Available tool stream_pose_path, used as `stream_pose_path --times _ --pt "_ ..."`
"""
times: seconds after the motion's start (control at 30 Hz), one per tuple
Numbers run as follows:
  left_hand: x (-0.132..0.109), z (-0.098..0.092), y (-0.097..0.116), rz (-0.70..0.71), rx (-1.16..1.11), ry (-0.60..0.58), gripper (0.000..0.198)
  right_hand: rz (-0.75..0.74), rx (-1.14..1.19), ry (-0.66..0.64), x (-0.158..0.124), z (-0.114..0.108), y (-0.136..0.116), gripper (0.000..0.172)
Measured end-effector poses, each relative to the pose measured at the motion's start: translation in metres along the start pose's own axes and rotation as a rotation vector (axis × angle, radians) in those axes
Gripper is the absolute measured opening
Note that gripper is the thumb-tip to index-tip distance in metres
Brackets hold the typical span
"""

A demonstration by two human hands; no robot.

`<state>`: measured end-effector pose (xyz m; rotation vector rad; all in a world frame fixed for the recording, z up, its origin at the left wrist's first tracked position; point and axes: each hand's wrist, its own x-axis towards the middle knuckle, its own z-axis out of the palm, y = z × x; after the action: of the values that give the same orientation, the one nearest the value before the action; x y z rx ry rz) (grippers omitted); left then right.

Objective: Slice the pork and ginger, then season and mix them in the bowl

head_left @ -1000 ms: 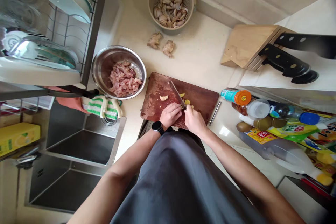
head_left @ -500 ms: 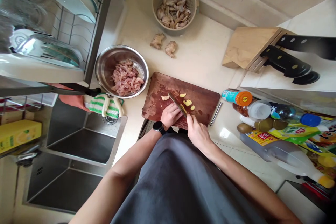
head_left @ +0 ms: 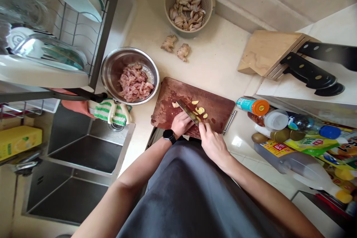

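My right hand [head_left: 212, 142] grips the handle of a kitchen knife [head_left: 187, 112], its blade slanting up and left over the brown cutting board [head_left: 220, 109]. Against the blade's left side, my left hand [head_left: 182, 123] has its fingers curled down on a piece of ginger, which they hide almost wholly. Several thin yellow ginger slices [head_left: 200, 110] lie right of the blade. A small pale ginger scrap [head_left: 175, 105] sits near the blade's tip. Two unpeeled ginger pieces [head_left: 183, 52] rest on the counter beyond the board.
A steel bowl of sliced raw meat [head_left: 135, 83] stands left of the board. Behind is a colander [head_left: 209, 11] holding garlic cloves. To the right are a knife block [head_left: 267, 50] and several bottles [head_left: 304, 165]. A sink [head_left: 89, 154] and dish rack [head_left: 107, 22] are at left.
The knife blade has tilted a little, showing more of its flat face. Both hands stay nearly in place; the whole view has shifted slightly.
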<state>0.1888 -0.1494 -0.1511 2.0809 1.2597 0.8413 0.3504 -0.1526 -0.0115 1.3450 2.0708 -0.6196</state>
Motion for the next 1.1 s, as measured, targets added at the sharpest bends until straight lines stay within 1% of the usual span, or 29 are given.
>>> stream_pose_path --times 0.27,0.5,0.67,0.8,0.87,0.93,1.0,1.1 --pt "0.0 -0.001 0.001 0.004 0.041 -0.008 0.023 -0.021 -0.06 0.016 -0.001 -0.012 0.006 0.044" --pt "0.001 -0.001 0.002 0.009 0.07 0.004 0.021 -0.047 -0.071 -0.03 0.007 -0.014 0.01 0.04" --pt "0.0 0.0 0.0 -0.006 0.05 -0.013 0.02 -0.074 -0.023 -0.044 0.027 -0.006 0.013 0.037" --pt "0.001 0.0 0.001 -0.016 0.055 -0.022 0.018 -0.113 0.081 0.01 0.039 0.009 0.02 0.039" --pt "0.002 -0.001 0.003 -0.03 0.055 -0.031 0.015 -0.086 0.139 0.068 0.036 0.018 0.023 0.041" --pt "0.003 -0.001 0.004 -0.049 0.044 -0.02 0.013 -0.044 0.174 0.11 0.028 0.025 0.025 0.043" --pt "0.002 -0.001 0.005 -0.065 0.037 -0.004 0.013 -0.022 0.17 0.114 0.018 0.027 0.023 0.045" --pt "-0.001 -0.001 0.004 -0.084 0.024 0.016 0.015 -0.04 0.12 0.075 0.007 0.024 0.017 0.048"
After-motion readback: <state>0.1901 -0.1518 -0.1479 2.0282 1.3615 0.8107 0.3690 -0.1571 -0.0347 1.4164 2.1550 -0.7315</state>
